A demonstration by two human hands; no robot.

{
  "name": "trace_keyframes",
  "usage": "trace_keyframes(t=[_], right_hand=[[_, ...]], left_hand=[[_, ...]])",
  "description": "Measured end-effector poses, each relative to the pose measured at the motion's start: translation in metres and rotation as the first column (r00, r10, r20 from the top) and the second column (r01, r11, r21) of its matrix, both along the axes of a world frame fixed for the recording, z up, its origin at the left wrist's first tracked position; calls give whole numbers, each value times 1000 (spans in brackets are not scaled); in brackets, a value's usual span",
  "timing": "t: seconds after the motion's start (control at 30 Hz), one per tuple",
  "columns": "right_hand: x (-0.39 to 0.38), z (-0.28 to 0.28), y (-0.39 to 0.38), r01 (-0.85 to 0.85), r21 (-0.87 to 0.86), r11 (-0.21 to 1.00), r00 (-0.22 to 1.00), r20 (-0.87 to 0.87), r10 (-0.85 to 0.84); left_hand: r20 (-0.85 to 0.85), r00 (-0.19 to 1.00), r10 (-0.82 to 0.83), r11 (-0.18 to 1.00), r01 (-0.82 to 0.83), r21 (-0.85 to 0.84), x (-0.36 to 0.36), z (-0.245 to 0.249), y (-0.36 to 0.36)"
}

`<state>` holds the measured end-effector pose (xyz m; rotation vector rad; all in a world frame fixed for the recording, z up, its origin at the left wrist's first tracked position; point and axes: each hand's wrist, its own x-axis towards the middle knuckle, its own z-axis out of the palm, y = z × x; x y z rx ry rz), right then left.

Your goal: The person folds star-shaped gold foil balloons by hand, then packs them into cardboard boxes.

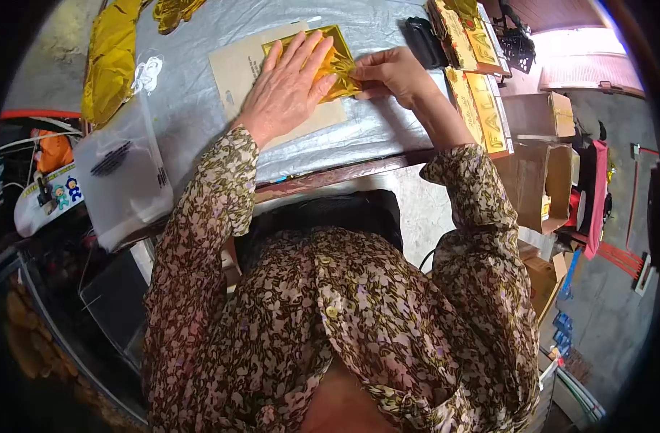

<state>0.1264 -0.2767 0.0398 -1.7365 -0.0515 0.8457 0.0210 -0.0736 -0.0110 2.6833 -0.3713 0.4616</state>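
My left hand (288,85) lies flat with fingers spread on a shiny gold foil piece (337,75), pressing on its left part. The foil rests on a beige printed sheet (234,66), which lies on the silver-grey covered table (189,108). At the foil's right edge, my right hand (393,74) pinches the gold material between thumb and fingers. Creases run across the foil between the two hands. Part of the foil is hidden under my left hand.
Crumpled gold foil (112,61) lies at the table's left, above a translucent plastic bag (124,173). Gold-and-red boxes (480,108) and a black object (425,42) stand at the right. Cardboard boxes (521,169) are beyond the table's right edge.
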Motion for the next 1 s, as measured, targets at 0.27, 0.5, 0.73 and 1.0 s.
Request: trace_keyframes(t=[0.27,0.5,0.73,1.0], right_hand=[[-1,-7,7,-30,27,999,1000,0,30],[-3,-7,6,-61,47,997,997,40,59],[-15,-7,19,-47,119,992,995,-83,57],[-15,-9,38,-102,95,990,979,-166,117]], left_hand=[[28,995,-96,937,100,-334,0,25,26],[-229,966,118,983,-145,-109,-56,34,100],[-275,946,173,984,-181,-3,-75,30,86],[-240,956,169,984,-178,-15,-75,25,87]])
